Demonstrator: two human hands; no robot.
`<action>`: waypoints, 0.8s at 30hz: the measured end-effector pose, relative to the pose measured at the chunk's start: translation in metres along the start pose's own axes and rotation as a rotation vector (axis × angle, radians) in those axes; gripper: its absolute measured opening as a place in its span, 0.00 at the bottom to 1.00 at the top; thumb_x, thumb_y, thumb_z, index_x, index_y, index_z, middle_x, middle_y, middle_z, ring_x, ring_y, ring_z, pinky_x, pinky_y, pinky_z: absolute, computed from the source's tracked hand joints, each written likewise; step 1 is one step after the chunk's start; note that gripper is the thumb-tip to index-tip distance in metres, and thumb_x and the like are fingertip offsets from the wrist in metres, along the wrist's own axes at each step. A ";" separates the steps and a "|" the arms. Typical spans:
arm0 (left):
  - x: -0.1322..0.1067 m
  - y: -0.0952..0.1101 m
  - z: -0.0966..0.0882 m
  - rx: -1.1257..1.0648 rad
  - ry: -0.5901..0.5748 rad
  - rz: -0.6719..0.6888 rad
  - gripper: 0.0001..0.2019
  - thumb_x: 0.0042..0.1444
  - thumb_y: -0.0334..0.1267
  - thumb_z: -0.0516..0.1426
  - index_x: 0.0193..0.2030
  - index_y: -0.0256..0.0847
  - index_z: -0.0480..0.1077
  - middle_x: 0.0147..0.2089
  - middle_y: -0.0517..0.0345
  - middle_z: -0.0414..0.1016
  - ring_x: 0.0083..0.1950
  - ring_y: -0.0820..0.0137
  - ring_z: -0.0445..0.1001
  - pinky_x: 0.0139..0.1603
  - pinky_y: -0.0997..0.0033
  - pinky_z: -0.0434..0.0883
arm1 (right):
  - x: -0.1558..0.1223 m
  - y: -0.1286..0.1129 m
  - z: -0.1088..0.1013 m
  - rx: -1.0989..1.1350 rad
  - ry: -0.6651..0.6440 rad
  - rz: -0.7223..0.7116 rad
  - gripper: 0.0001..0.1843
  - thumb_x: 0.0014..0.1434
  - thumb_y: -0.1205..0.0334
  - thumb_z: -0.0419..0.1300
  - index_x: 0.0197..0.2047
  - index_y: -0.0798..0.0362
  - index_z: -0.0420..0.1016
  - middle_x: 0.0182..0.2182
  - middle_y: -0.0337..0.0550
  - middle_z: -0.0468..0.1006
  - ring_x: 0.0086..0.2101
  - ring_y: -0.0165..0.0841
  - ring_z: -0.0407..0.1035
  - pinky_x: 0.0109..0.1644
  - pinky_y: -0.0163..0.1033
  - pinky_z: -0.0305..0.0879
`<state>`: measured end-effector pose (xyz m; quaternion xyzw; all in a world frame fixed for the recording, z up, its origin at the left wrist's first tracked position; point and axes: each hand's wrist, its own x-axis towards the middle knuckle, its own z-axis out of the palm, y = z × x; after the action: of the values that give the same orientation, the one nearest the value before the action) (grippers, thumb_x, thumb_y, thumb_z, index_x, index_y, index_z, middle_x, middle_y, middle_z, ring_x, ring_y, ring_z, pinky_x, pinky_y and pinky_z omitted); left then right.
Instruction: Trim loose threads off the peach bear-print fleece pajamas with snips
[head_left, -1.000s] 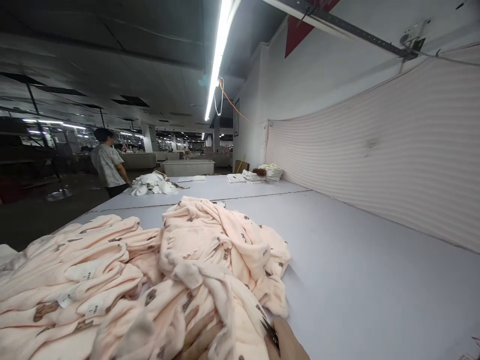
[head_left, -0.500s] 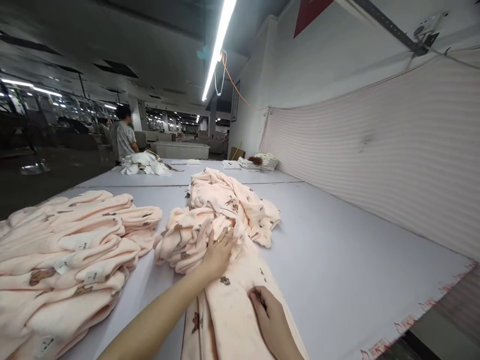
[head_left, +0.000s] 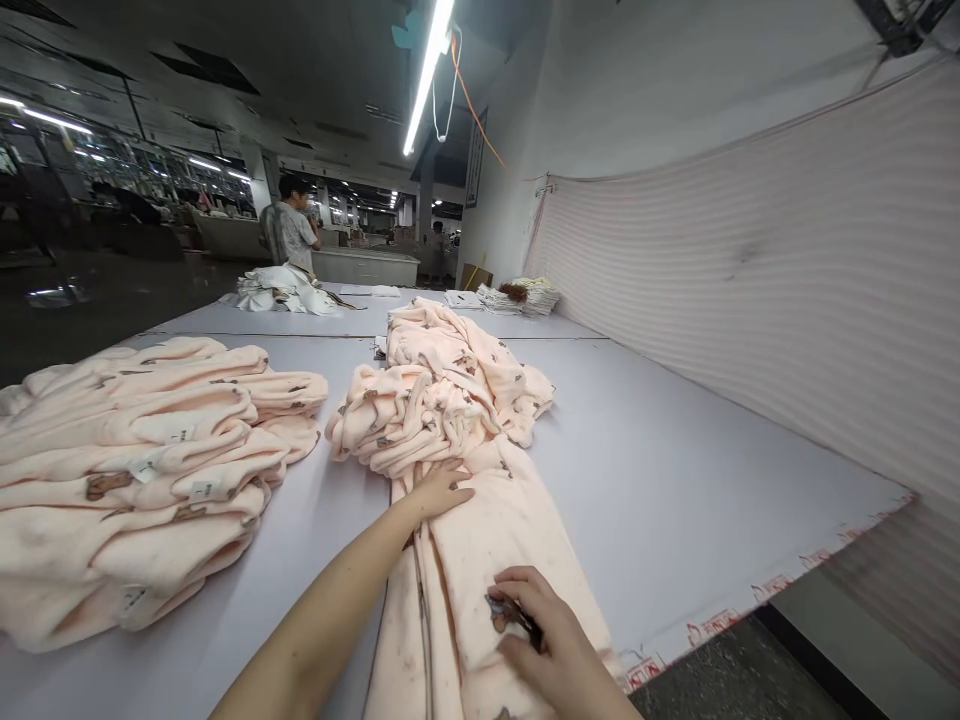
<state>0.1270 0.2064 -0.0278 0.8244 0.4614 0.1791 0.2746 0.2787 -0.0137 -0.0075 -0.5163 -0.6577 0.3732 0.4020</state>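
Observation:
A pink fleece garment with brown bear prints lies stretched toward me on the grey table. My left hand rests flat on its upper part, fingers stretched out. My right hand sits near the table's front edge on the same garment, fingers curled around a small dark tool that I cannot make out. A crumpled heap of the same pink fleece lies just beyond my left hand.
A stack of folded pink garments fills the left of the table. Farther back lie white fabric and paper stacks. A person stands at the far left. A striped cloth hangs on the right.
My left hand slid back from the crumpled heap onto the flat garment. My right hand moved slightly nearer the table edge. The view tilted downward.

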 end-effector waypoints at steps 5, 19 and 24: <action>-0.088 0.033 0.007 -0.106 0.330 -0.055 0.13 0.63 0.39 0.45 0.40 0.41 0.69 0.44 0.51 0.73 0.50 0.64 0.70 0.56 0.60 0.63 | 0.009 0.009 -0.008 0.289 0.238 0.171 0.06 0.57 0.60 0.58 0.34 0.52 0.73 0.29 0.39 0.73 0.35 0.35 0.68 0.40 0.36 0.64; -0.144 0.102 0.044 -0.455 0.508 0.161 0.07 0.49 0.28 0.49 0.30 0.45 0.58 0.30 0.60 0.62 0.33 0.65 0.64 0.36 0.68 0.61 | -0.007 -0.014 -0.050 -0.361 0.395 0.064 0.05 0.55 0.63 0.54 0.37 0.48 0.69 0.35 0.39 0.71 0.31 0.32 0.68 0.34 0.33 0.63; -0.148 0.099 0.046 -0.426 0.525 0.180 0.08 0.47 0.26 0.49 0.30 0.46 0.59 0.31 0.58 0.64 0.35 0.63 0.65 0.38 0.66 0.62 | -0.013 -0.030 -0.047 -0.473 0.268 -0.036 0.10 0.57 0.58 0.55 0.42 0.44 0.72 0.34 0.38 0.71 0.32 0.33 0.70 0.35 0.33 0.65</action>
<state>0.1424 0.0235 -0.0089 0.7117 0.3939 0.5010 0.2955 0.3123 -0.0289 0.0363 -0.6289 -0.6766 0.1301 0.3603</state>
